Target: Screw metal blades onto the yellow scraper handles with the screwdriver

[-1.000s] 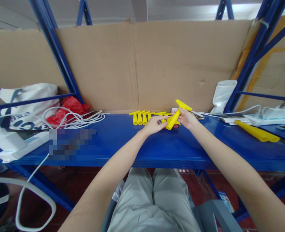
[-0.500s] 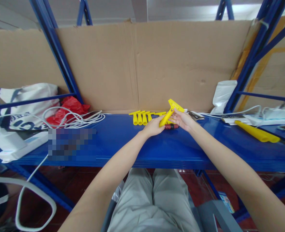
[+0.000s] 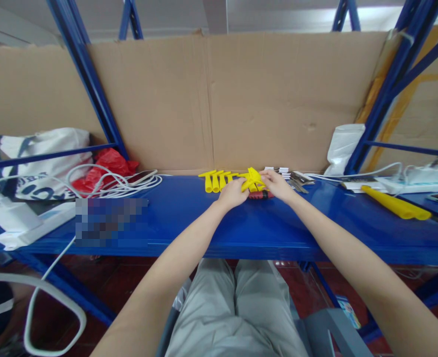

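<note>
A yellow T-shaped scraper (image 3: 255,175) is held low over the blue shelf, tilted with its wide head away from me. My left hand (image 3: 233,193) is closed around its handle end. The fingers of my right hand (image 3: 277,184) pinch the right side of its head. Directly below lies a red and black screwdriver (image 3: 260,195), partly covered. Left of the hands, more yellow scrapers (image 3: 215,182) stand in a row with their handle ends toward me; some are hidden behind my hands.
Small flat metal pieces (image 3: 301,179) and white-ended packs (image 3: 283,172) lie right of my right hand. Yellow tubes (image 3: 397,203) rest farther right beside a white power strip (image 3: 408,184). Coiled white cables (image 3: 129,186) and a red bag (image 3: 110,166) sit left on the blue shelf (image 3: 189,223).
Both hands have lowered the scraper, and its head has tipped down and to the left. The small packs behind my right hand now show more.
</note>
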Motion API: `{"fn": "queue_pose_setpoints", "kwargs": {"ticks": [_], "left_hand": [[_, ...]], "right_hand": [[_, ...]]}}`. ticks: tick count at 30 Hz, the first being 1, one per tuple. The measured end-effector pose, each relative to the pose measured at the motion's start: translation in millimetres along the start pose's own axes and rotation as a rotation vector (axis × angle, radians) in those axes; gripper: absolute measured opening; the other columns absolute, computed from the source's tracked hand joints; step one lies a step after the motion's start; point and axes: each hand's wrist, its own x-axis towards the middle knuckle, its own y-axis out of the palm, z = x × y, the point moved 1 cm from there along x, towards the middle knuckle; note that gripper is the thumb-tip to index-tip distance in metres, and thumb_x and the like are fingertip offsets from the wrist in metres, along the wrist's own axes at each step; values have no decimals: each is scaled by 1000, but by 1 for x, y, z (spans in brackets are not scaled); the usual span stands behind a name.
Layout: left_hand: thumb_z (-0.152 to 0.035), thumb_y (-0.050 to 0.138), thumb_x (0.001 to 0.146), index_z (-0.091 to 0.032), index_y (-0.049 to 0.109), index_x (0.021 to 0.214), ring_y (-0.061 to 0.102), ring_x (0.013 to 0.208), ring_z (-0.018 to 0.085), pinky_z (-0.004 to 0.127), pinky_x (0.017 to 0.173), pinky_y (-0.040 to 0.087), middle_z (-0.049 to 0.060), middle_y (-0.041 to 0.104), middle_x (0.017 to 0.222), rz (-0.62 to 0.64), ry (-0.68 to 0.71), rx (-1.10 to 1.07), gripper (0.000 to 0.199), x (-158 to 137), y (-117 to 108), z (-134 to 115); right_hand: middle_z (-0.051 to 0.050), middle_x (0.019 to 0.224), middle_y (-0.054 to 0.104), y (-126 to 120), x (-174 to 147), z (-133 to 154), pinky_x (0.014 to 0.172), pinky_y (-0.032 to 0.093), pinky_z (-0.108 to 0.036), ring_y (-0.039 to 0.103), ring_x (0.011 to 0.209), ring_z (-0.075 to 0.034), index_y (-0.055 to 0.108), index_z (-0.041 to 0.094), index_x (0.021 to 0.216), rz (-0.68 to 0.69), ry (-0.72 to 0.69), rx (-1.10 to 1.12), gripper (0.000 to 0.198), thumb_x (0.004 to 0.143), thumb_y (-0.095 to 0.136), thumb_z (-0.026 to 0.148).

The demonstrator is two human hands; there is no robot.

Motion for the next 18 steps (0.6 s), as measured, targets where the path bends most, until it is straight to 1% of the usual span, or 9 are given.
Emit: {"fn": "queue_pose_setpoints", "kwargs": {"ticks": [2,5,7,9,12,15,16,18], "left_hand": [[-23,50,83,-16,59,120,58,112,23,35,96,45,10,64,119,-18,2,9,39,1,1,2],[-26,50,85,-16,59,118,57,112,23,35,96,45,10,65,117,-32,-2,26,36,1,1,5],[-28,49,87,-18,61,114,59,110,23,35,94,46,9,66,114,-32,-15,37,32,2,1,5],[-31,49,87,-18,63,109,60,107,23,35,92,47,10,67,110,-28,-36,44,29,2,-1,6],[-33,50,87,-17,64,105,62,102,24,35,88,48,11,68,106,-21,-67,52,29,2,-2,7],[-34,50,87,-16,64,105,63,102,24,35,87,49,12,68,106,-14,-87,59,29,3,-1,8],[-33,50,87,-16,64,105,62,102,24,34,87,48,12,68,106,-10,-92,60,29,3,0,8],[-33,50,86,-16,65,103,62,104,24,34,87,48,12,68,106,0,-104,63,28,4,0,8]], "right_hand": [[-9,102,69,0,2,-3,88,51,-39,65,94,-18,60,17,98,50,-80,-55,21,83,47,14],[-8,106,69,-2,5,-7,97,45,-42,63,100,-19,65,17,100,122,-163,-93,24,82,50,16],[-6,109,69,-3,5,-9,100,41,-44,62,103,-19,67,19,100,160,-175,-95,23,81,54,20],[-4,109,69,-3,4,-10,103,38,-46,61,106,-20,69,22,97,177,-159,-85,21,79,59,22],[-3,106,70,-1,2,-9,105,34,-47,60,108,-21,71,23,90,177,-130,-61,16,76,62,21],[-3,104,70,-3,1,-6,105,35,-45,61,107,-20,72,22,87,152,-132,-77,17,77,60,17],[-3,105,70,-6,2,-5,104,36,-44,61,107,-20,72,22,88,131,-138,-112,18,78,57,16],[-5,109,69,-15,3,-4,104,37,-41,60,109,-20,71,20,91,63,-141,-251,23,81,51,15]]}}
